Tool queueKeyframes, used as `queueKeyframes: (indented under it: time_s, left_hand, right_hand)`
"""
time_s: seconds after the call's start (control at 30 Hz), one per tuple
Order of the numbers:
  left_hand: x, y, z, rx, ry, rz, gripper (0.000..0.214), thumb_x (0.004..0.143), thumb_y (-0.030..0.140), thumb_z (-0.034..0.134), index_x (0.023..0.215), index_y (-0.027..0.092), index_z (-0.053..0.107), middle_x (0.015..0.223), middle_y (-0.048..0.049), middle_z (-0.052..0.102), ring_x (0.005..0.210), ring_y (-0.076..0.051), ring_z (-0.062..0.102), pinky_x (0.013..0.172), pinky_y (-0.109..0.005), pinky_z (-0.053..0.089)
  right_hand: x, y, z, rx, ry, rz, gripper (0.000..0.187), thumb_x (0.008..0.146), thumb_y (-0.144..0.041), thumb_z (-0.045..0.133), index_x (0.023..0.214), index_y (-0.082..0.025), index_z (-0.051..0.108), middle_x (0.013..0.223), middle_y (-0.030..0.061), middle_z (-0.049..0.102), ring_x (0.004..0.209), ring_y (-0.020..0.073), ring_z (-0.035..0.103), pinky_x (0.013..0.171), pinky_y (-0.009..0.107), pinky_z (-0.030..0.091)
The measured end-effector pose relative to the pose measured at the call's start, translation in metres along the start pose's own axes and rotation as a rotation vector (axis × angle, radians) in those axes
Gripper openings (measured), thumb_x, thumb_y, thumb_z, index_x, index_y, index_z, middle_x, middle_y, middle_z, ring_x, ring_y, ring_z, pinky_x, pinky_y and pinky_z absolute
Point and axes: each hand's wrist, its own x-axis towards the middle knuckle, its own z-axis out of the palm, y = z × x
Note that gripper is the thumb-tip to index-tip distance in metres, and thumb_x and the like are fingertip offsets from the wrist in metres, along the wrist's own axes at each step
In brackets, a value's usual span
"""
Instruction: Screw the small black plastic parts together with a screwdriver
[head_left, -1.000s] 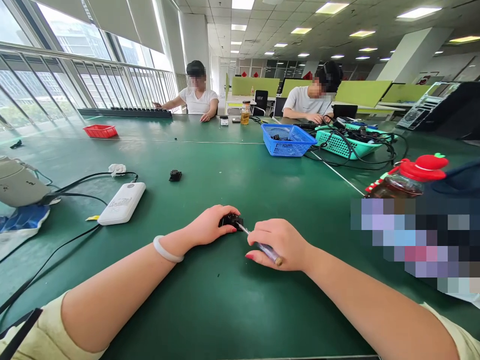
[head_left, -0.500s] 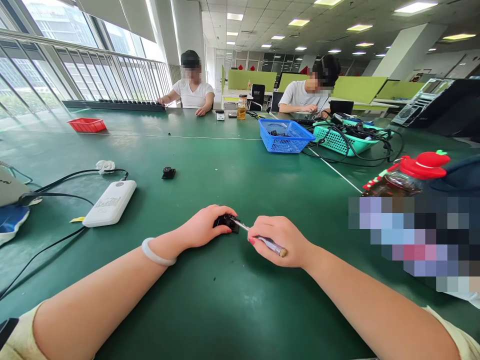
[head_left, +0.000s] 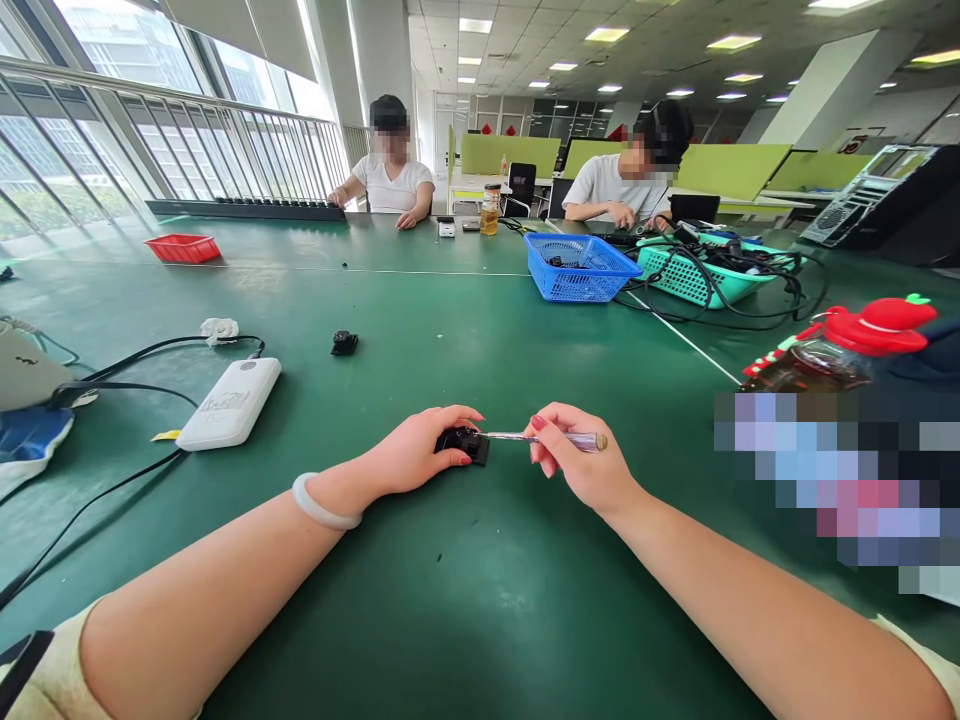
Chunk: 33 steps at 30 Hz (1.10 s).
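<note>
My left hand (head_left: 416, 452) is closed round a small black part (head_left: 466, 443) that rests on the green table (head_left: 450, 600). My right hand (head_left: 581, 462) pinches a thin clear-handled screwdriver (head_left: 551, 438), held almost level, its tip against the right side of the black part. A pale bangle (head_left: 322, 505) sits on my left wrist. A second small black part (head_left: 344, 342) lies alone farther back on the table.
A white power bank (head_left: 229, 402) with black cables lies at the left. A blue basket (head_left: 576, 267) and a teal basket (head_left: 697, 278) of cables stand at the back right, a red tray (head_left: 182, 247) back left. A red-lidded bottle (head_left: 847, 350) is right. Two people sit opposite.
My right hand has swung the screwdriver from a slant down toward me to nearly level, handle now pointing right. My left hand stays on the black part.
</note>
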Motion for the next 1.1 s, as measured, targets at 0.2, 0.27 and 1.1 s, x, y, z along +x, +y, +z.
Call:
queueKeyframes:
  time_s: [0.2,0.27,1.1]
  left_hand:
    - [0.0,-0.001,0.0,0.011,0.001,0.002,0.045,0.084,0.031,0.062,0.127,0.025,0.053,0.121,-0.0048,0.067,0.11,-0.024,0.061,0.098,-0.039,0.046]
    - [0.0,-0.001,0.0,0.021,0.0,0.004,0.045,0.084,0.031,0.062,0.128,0.025,0.053,0.121,-0.0048,0.066,0.11,-0.024,0.061,0.098,-0.038,0.047]
    - [0.001,-0.002,0.001,0.041,-0.005,0.004,0.049,0.084,0.032,0.06,0.132,0.025,0.052,0.123,-0.0052,0.066,0.112,-0.025,0.058,0.099,-0.04,0.045]
  right_hand:
    - [0.004,0.001,0.001,0.102,0.042,0.049,0.043,0.083,-0.06,0.061,0.069,-0.019,0.059,0.055,-0.002,0.057,0.043,0.0089,0.048,0.045,0.024,0.04]
    - [0.005,0.003,0.001,0.116,0.013,0.062,0.042,0.082,-0.059,0.063,0.07,-0.019,0.059,0.056,-0.0023,0.058,0.042,0.0084,0.048,0.045,0.024,0.04]
    - [0.023,0.01,0.003,0.499,0.185,0.395,0.038,0.069,-0.051,0.076,0.067,-0.018,0.058,0.043,-0.0013,0.056,0.032,0.008,0.042,0.032,0.021,0.029]
